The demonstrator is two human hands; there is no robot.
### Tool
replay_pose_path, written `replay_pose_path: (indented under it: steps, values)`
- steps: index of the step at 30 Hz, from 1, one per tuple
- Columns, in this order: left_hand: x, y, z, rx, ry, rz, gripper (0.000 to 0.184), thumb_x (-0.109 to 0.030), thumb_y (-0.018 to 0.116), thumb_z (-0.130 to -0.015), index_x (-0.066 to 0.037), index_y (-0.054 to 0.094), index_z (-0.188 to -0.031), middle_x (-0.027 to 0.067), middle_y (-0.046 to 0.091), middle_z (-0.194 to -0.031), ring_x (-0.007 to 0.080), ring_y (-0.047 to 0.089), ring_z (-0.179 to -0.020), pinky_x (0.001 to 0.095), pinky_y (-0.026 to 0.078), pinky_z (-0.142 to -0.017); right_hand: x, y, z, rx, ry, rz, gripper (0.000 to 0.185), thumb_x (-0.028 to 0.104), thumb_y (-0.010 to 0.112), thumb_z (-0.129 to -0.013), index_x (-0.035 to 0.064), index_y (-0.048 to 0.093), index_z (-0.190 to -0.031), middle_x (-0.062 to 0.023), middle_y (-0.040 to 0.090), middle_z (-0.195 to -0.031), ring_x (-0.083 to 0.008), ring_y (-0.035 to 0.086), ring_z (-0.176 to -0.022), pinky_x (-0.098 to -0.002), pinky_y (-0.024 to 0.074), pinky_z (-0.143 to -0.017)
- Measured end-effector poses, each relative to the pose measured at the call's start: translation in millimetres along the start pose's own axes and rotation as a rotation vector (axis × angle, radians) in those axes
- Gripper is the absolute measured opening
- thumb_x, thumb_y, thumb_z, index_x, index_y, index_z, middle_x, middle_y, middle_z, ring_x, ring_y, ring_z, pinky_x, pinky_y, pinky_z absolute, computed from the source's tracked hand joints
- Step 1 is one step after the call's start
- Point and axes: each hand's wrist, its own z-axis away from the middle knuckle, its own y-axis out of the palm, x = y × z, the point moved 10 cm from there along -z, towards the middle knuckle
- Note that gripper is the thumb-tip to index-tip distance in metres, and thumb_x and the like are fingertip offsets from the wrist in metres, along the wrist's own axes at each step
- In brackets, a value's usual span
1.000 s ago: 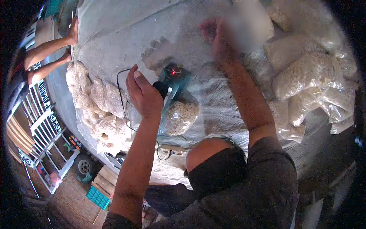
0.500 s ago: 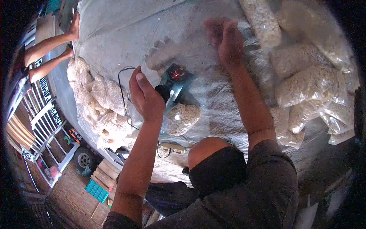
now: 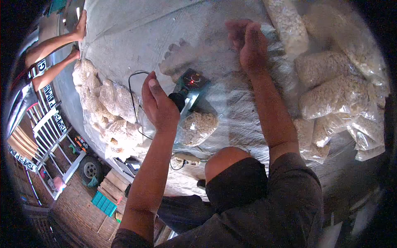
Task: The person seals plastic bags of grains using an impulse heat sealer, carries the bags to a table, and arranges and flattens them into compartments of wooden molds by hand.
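Note:
My left hand (image 3: 160,103) is raised with its thumb and fingers pointing up and nothing visible in it. Right beside it sits a small dark green device (image 3: 194,82) with a dial, a lit red light and a black round part. A black cable (image 3: 130,89) loops at the hand's other side. Below the device, a clear plastic bag of pale pieces (image 3: 199,128) rests on the sheet. Farther off, my right hand (image 3: 251,45) hovers over the grey sheet (image 3: 132,37), fingers loosely bent and thumb apart. I see nothing in it.
Filled clear bags (image 3: 335,97) are piled on the right, and more bags (image 3: 111,103) lie on the left. Another person's bare legs (image 3: 53,49) show at the upper left. A power strip (image 3: 186,158) lies near my knee (image 3: 227,163). A wheel (image 3: 91,169) stands lower left.
My right hand has shifted slightly to the right. The left hand stays beside the device. The whole view has moved a little.

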Motion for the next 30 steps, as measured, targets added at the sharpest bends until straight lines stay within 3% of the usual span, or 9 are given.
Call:
replay_pose_path:
  steps: [2, 5, 8, 11, 17, 20, 30]
  values:
    - [1.9, 0.2, -0.4, -0.003, 0.001, 0.018, 0.056, -0.041, 0.041, -0.111, 0.005, 0.063, -0.133, 0.0236, 0.066, -0.131, 0.0369, 0.062, -0.123, 0.0432, 0.045, -0.108, -2.9, -1.8, 0.5, 0.005, 0.040, 0.068, 0.077, 0.069, 0.032, -0.106, 0.0042, 0.072, -0.114, 0.0006, 0.062, -0.081, -0.0088, 0.049, -0.069, -0.0254, 0.0400, -0.063]
    - [2.8, 1.0, 0.1, 0.003, 0.000, 0.040, 0.056, -0.042, 0.041, -0.111, 0.005, 0.064, -0.131, 0.0231, 0.067, -0.130, 0.0360, 0.063, -0.122, 0.0424, 0.046, -0.107, -3.5, -0.5, 0.7, 0.007, 0.080, 0.041, 0.075, 0.068, 0.032, -0.107, 0.0042, 0.071, -0.115, 0.0005, 0.062, -0.083, -0.0084, 0.049, -0.068, -0.0248, 0.0397, -0.062]
    - [2.9, 1.5, 0.0, 0.003, 0.003, 0.053, 0.056, -0.042, 0.041, -0.111, 0.005, 0.064, -0.130, 0.0226, 0.068, -0.129, 0.0350, 0.063, -0.121, 0.0418, 0.046, -0.107, -4.1, -0.1, -0.5, 0.012, 0.063, 0.049, 0.074, 0.067, 0.032, -0.107, 0.0043, 0.071, -0.115, 0.0003, 0.063, -0.083, -0.0083, 0.049, -0.068, -0.0246, 0.0397, -0.061]
    - [2.6, 1.3, 0.2, 0.001, 0.004, 0.053, 0.056, -0.041, 0.041, -0.111, 0.006, 0.064, -0.130, 0.0224, 0.068, -0.128, 0.0348, 0.064, -0.121, 0.0416, 0.046, -0.107, -4.3, 1.0, -2.1, -0.042, -0.001, -0.083, 0.062, 0.062, 0.043, -0.107, 0.0080, 0.072, -0.111, 0.0027, 0.059, -0.077, -0.0046, 0.044, -0.061, -0.0226, 0.0346, -0.053]
    - [-1.2, 0.8, 0.2, 0.005, -0.009, 0.019, 0.055, -0.041, 0.041, -0.111, 0.005, 0.065, -0.129, 0.0226, 0.069, -0.126, 0.0357, 0.064, -0.120, 0.0418, 0.047, -0.106, -1.4, 0.6, -1.1, -0.015, 0.016, -0.033, 0.063, 0.065, 0.044, -0.105, 0.0084, 0.073, -0.110, 0.0029, 0.059, -0.076, -0.0050, 0.044, -0.061, -0.0233, 0.0358, -0.054]
    - [-2.3, 0.3, 0.2, 0.012, -0.023, -0.001, 0.055, -0.041, 0.040, -0.111, 0.005, 0.065, -0.129, 0.0224, 0.069, -0.126, 0.0357, 0.064, -0.120, 0.0419, 0.047, -0.106, -0.8, 1.1, 0.2, 0.019, 0.063, 0.042, 0.066, 0.062, 0.036, -0.109, 0.0054, 0.071, -0.115, -0.0025, 0.063, -0.084, -0.0101, 0.050, -0.070, -0.0262, 0.0419, -0.063]
    - [-1.0, 1.1, 0.7, 0.015, -0.030, -0.012, 0.053, -0.040, 0.040, -0.112, 0.004, 0.066, -0.128, 0.0207, 0.069, -0.125, 0.0351, 0.064, -0.118, 0.0423, 0.047, -0.104, -1.6, 2.3, -2.2, 0.033, 0.034, 0.030, 0.060, 0.056, 0.041, -0.110, 0.0044, 0.070, -0.115, -0.0021, 0.064, -0.084, -0.0095, 0.050, -0.068, -0.0260, 0.0416, -0.062]
